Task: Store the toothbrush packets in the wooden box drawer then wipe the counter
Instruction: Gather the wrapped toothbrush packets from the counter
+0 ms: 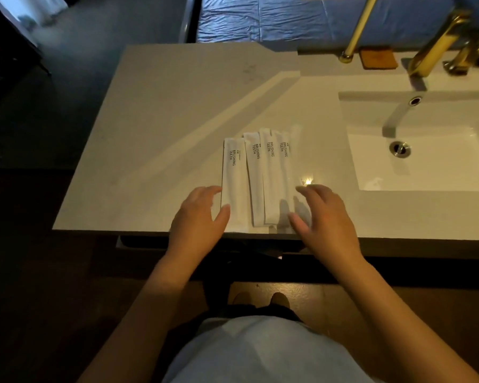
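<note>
Several white toothbrush packets [260, 175], printed "BRUSHING TEETH", lie side by side and partly overlapping on the pale counter [163, 120], near its front edge. My left hand [199, 214] is at the left side of the packets, fingers apart, thumb resting on the leftmost packet's lower end. My right hand [324, 214] hovers at the right side of the group, fingers spread, fingertips just over the rightmost packet. Neither hand grips anything. No wooden box is in view.
A white sink basin [426, 172] with a metal drain [399, 148] is set into the counter at the right. Gold taps [432, 48] and a brown pad [378, 58] stand behind it. A dark cabinet front [210, 246] runs under the counter edge.
</note>
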